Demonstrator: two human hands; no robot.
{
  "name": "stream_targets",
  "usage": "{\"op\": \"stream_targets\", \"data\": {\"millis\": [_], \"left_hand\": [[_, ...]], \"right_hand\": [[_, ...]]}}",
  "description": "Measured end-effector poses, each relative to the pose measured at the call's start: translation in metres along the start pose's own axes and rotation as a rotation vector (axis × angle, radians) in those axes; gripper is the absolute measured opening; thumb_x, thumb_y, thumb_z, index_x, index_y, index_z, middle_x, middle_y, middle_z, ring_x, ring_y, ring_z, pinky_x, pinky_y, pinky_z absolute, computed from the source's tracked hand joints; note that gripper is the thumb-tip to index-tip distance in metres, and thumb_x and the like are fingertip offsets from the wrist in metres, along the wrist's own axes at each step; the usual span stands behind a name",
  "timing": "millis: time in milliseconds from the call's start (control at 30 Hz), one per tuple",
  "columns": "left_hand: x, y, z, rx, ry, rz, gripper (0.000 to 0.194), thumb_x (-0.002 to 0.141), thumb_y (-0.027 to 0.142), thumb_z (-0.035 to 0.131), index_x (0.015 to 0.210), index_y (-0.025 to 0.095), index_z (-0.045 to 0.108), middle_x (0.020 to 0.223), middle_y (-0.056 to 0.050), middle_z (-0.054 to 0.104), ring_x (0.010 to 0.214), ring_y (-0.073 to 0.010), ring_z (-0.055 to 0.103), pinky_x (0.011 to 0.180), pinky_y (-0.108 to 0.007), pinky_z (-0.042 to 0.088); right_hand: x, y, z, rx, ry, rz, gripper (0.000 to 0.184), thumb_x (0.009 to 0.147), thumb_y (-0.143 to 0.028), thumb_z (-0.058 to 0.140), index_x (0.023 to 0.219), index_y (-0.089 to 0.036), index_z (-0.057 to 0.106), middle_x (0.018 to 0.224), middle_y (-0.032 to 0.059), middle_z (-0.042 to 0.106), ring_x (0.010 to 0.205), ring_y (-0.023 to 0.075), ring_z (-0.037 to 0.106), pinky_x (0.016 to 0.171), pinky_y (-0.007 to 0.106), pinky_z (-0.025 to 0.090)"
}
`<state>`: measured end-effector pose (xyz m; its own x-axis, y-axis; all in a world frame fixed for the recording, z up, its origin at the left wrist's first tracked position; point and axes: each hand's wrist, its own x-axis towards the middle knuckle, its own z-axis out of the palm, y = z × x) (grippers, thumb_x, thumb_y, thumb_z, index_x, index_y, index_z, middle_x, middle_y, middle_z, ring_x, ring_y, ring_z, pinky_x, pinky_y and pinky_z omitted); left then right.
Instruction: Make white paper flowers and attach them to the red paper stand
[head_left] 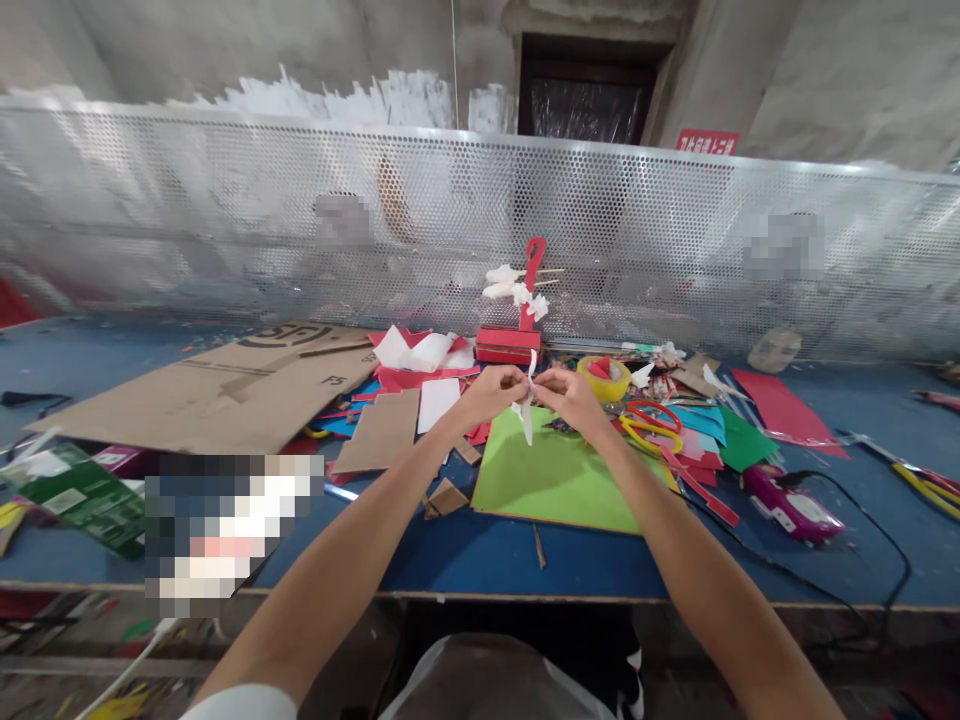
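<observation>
My left hand [499, 390] and my right hand [568, 392] meet over a lime-green sheet [559, 480]. Between my pinched fingertips is a thin white paper strip [528, 425], with one end sticking up and the other hanging down. Both hands are closed on it. Behind them stands a red paper box [508, 345] with an upright red hooked piece [533, 262]. White paper flowers [531, 300] and white-tipped sticks [504, 282] are by that upright. The middle of the strip is hidden by my fingers.
Flattened cardboard [217, 390] covers the left of the blue table. To the right lie yellow tape [604, 378], scissors with yellow and orange handles [651, 432], a purple corded device [791, 503] and red paper [787, 408]. A perforated metal screen [420, 230] runs along the back.
</observation>
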<state>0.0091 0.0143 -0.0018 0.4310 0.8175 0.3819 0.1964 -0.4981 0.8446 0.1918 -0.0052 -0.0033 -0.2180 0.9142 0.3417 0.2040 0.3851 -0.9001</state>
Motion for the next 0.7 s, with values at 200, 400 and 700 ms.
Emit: {"op": "stream_targets", "data": {"millis": [200, 400, 700], "left_hand": [[-0.0001, 0.0013, 0.0007, 0.022, 0.000, -0.001, 0.010, 0.079, 0.023, 0.058, 0.076, 0.013, 0.061, 0.068, -0.001, 0.063, 0.060, -0.0097, 0.055, 0.058, -0.022, 0.039], [-0.0003, 0.0052, 0.0008, 0.025, 0.014, -0.012, 0.012, 0.081, 0.024, 0.054, 0.076, 0.014, 0.058, 0.067, -0.001, 0.061, 0.059, -0.0099, 0.055, 0.057, -0.022, 0.040], [-0.0029, 0.0033, 0.0010, -0.021, -0.062, 0.009, 0.028, 0.084, 0.043, 0.061, 0.084, 0.016, 0.054, 0.075, -0.002, 0.061, 0.067, -0.0127, 0.059, 0.063, -0.025, 0.046]], "right_hand": [[0.0031, 0.0060, -0.0003, 0.002, 0.005, -0.011, 0.022, 0.074, -0.038, 0.069, 0.083, -0.018, 0.065, 0.075, 0.0045, 0.070, 0.064, 0.0169, 0.064, 0.053, 0.026, 0.047], [0.0038, 0.0063, -0.0013, 0.013, 0.018, -0.010, 0.021, 0.074, -0.037, 0.068, 0.082, -0.018, 0.065, 0.072, 0.0038, 0.069, 0.060, 0.0162, 0.062, 0.051, 0.025, 0.045], [0.0045, 0.0092, -0.0035, 0.005, -0.005, -0.078, 0.023, 0.070, -0.036, 0.071, 0.083, -0.019, 0.061, 0.075, 0.0025, 0.068, 0.065, 0.0167, 0.062, 0.058, 0.027, 0.049]]}}
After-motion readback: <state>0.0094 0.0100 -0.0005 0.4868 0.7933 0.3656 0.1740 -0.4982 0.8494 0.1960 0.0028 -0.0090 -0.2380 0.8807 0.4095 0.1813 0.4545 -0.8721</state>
